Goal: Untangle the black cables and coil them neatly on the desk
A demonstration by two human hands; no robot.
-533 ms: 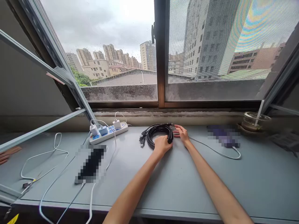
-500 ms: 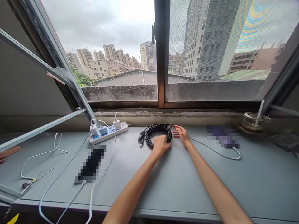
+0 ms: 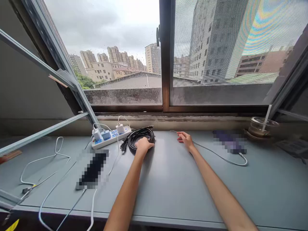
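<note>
A coil of black cable (image 3: pixel 132 141) lies on the grey table near the power strip, its dark plugs sticking out on the left and upper right. My left hand (image 3: pixel 143 145) is closed around the coil's near right side, and some of its fingers are hidden by the coil. My right hand (image 3: pixel 185 141) rests apart from it further right, fingers loosely stretched and partly spread. Under or behind that hand runs a thin white charging cable (image 3: pixel 216 152); no grip on it shows. The cable's other end goes to a blurred purple phone-like object (image 3: pixel 229 141).
A white power strip (image 3: pixel 110 138) with several plugged-in chargers stands just left of the coil. A pixelated dark device (image 3: pixel 93 170) and loose white cables (image 3: pixel 45 157) lie on the left. At the back right is a lidded cup (image 3: pixel 262 126) with a straw. Metal frame bars (image 3: pixel 43 133) cross the left side.
My left hand has moved the black cable coil leftward, close to the power strip. My right hand has stayed nearly in place, shifting slightly left.
</note>
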